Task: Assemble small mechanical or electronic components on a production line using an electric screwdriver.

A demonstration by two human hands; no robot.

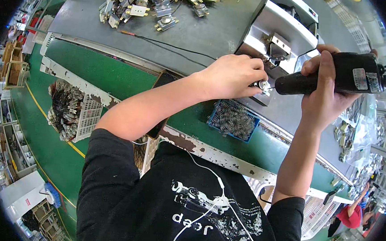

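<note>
My right hand point(324, 91) is wrapped round a black electric screwdriver point(348, 73), which lies nearly level with its nose pointing left. The thin bit at that nose reaches a small silvery metal part point(262, 86). This part is pinched in the fingertips of my left hand point(236, 76), which hide much of it. Just beyond both hands stands a metal machine point(284, 24) with a slanted steel front. A boxy metal piece point(279, 46) sits in its front opening.
Many small metal-and-white assemblies point(164, 22) are heaped at the far left of the grey bench point(84, 10). A black wire point(175, 46) runs toward my left hand. Below the hands, a blue tray point(251, 135) holds springs. Clear plastic bags point(365, 128) and loose parts lie at right.
</note>
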